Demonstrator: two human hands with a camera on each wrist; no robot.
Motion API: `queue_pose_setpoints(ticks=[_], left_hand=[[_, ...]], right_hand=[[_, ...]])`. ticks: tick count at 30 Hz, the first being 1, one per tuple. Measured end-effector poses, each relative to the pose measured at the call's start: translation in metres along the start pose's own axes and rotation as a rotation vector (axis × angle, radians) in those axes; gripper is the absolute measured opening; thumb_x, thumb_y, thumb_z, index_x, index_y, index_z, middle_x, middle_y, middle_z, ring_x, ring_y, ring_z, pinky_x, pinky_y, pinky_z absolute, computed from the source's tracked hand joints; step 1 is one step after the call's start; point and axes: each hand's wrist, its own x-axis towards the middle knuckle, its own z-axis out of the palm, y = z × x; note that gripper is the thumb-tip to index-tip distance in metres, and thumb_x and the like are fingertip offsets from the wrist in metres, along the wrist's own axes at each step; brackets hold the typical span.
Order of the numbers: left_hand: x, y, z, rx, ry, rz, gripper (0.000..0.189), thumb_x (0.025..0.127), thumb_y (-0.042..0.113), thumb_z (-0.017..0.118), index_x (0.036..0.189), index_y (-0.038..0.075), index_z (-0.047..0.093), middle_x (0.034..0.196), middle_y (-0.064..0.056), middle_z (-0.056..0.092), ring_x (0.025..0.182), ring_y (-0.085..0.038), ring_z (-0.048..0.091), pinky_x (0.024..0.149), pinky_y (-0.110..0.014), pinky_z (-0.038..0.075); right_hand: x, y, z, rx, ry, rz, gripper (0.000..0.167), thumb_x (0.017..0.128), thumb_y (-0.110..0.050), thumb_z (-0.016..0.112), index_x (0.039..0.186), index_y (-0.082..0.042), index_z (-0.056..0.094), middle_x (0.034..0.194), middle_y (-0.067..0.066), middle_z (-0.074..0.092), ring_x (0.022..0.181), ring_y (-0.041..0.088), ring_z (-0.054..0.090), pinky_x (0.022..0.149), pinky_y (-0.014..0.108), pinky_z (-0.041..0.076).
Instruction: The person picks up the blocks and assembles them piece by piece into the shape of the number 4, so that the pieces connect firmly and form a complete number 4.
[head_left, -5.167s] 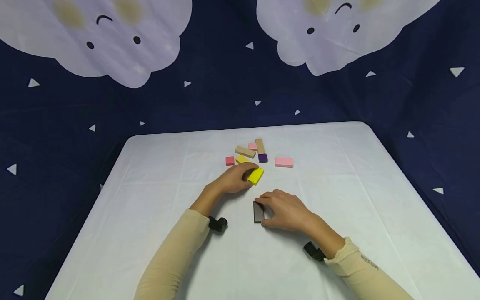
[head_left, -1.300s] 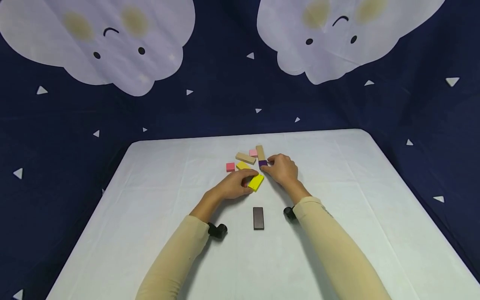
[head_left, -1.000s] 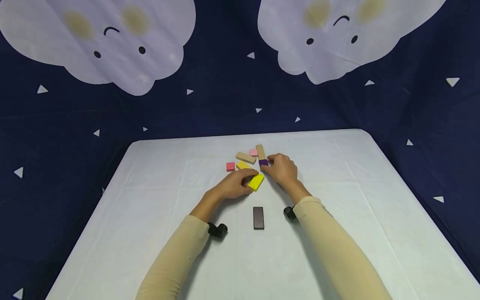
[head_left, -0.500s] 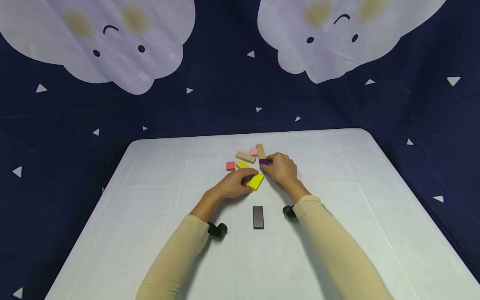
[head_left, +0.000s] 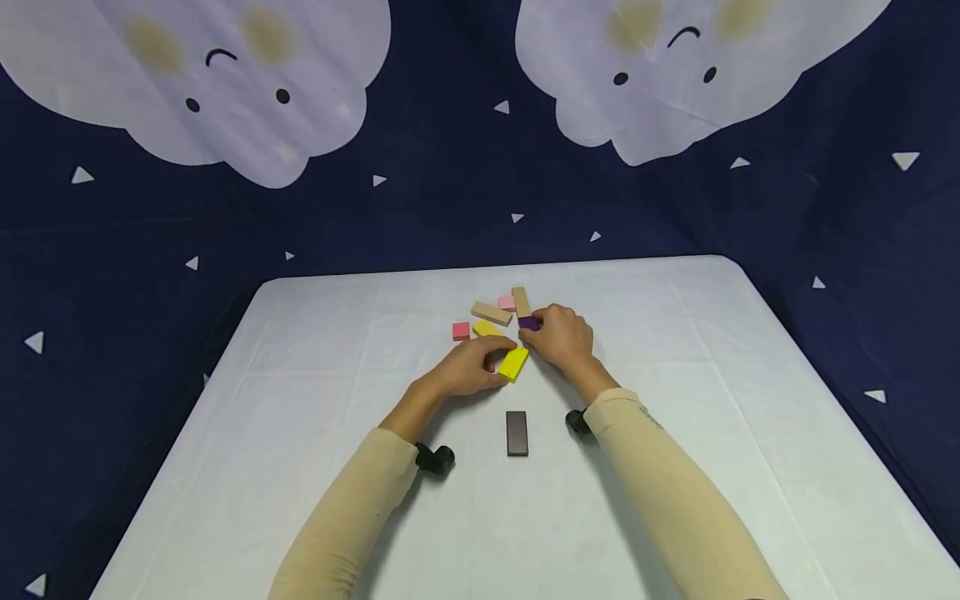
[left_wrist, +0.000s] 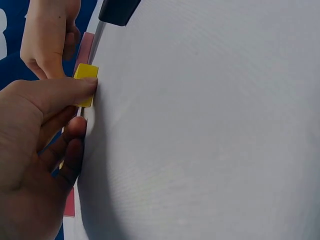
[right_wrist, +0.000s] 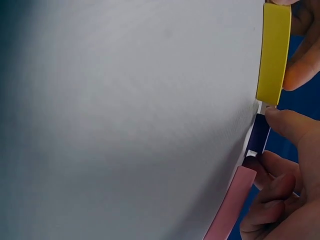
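Observation:
My left hand (head_left: 467, 368) pinches a yellow block (head_left: 514, 364) between thumb and fingers, tilted just in front of the pile; the left wrist view shows the thumb across this yellow block (left_wrist: 86, 71). My right hand (head_left: 566, 337) holds a small purple block (head_left: 528, 322) by its sides, at the near end of a tan block (head_left: 521, 301). In the right wrist view, the thumb lies at one end of the purple block (right_wrist: 258, 134), with fingers at the other. A dark brown block (head_left: 517, 433) lies flat by itself, nearer the body.
Around the hands lie a second tan block (head_left: 491, 313), a light pink block (head_left: 506, 303), a red-pink block (head_left: 461, 332) and another yellow block (head_left: 487, 328). A long pink block (right_wrist: 230, 205) sits beside the right fingers, hidden by that hand in the head view. White cloth covers the table (head_left: 337, 350).
My right hand has let go of the dark brown block and moved forward to the purple one, which now sits turned slightly right. The left hand keeps the yellow block in place.

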Motion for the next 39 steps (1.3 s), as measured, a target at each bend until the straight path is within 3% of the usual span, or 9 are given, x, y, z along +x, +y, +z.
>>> queue_pose_setpoints(ticks=[8, 18, 23, 31, 39], left_hand=[[-0.001, 0.003, 0.001, -0.086, 0.03, -0.053, 0.06, 0.074, 0.021, 0.085, 0.128, 0.012, 0.062, 0.084, -0.004, 0.062, 0.067, -0.012, 0.054, 0.065, -0.025, 0.046], [-0.005, -0.001, 0.005, -0.069, 0.113, -0.007, 0.059, 0.069, 0.025, 0.089, 0.121, 0.009, 0.066, 0.094, -0.001, 0.065, 0.076, -0.014, 0.055, 0.07, -0.023, 0.047], [-0.008, -0.001, 0.006, -0.065, 0.133, -0.013, 0.059, 0.068, 0.029, 0.089, 0.12, 0.01, 0.068, 0.101, 0.0, 0.066, 0.081, -0.014, 0.056, 0.073, -0.023, 0.047], [-0.013, 0.001, 0.007, -0.055, 0.133, -0.021, 0.062, 0.066, 0.035, 0.089, 0.119, 0.011, 0.068, 0.112, 0.001, 0.064, 0.085, -0.015, 0.056, 0.075, -0.024, 0.047], [-0.017, 0.007, 0.007, 0.082, 0.094, -0.009, 0.062, 0.068, 0.044, 0.085, 0.119, 0.014, 0.067, 0.122, -0.001, 0.06, 0.089, -0.012, 0.054, 0.083, -0.027, 0.045]], right_hand=[[0.0, 0.0, -0.001, -0.005, -0.018, 0.013, 0.05, 0.081, -0.044, 0.072, 0.122, -0.015, 0.069, 0.114, 0.009, 0.067, 0.092, 0.031, 0.063, 0.072, 0.045, 0.05], [-0.001, -0.001, -0.002, -0.019, -0.023, 0.01, 0.05, 0.081, -0.045, 0.071, 0.122, -0.016, 0.069, 0.115, 0.01, 0.066, 0.094, 0.033, 0.063, 0.073, 0.046, 0.049], [0.0, 0.0, -0.001, -0.022, -0.025, 0.008, 0.051, 0.082, -0.045, 0.071, 0.122, -0.015, 0.068, 0.115, 0.011, 0.066, 0.094, 0.033, 0.063, 0.073, 0.046, 0.049], [0.0, -0.002, 0.001, -0.027, -0.034, 0.013, 0.051, 0.083, -0.044, 0.07, 0.124, -0.015, 0.067, 0.117, 0.011, 0.065, 0.095, 0.034, 0.063, 0.073, 0.046, 0.049], [0.0, -0.002, 0.0, -0.041, -0.027, 0.01, 0.051, 0.082, -0.044, 0.07, 0.123, -0.014, 0.068, 0.116, 0.012, 0.065, 0.093, 0.035, 0.063, 0.071, 0.047, 0.05]])
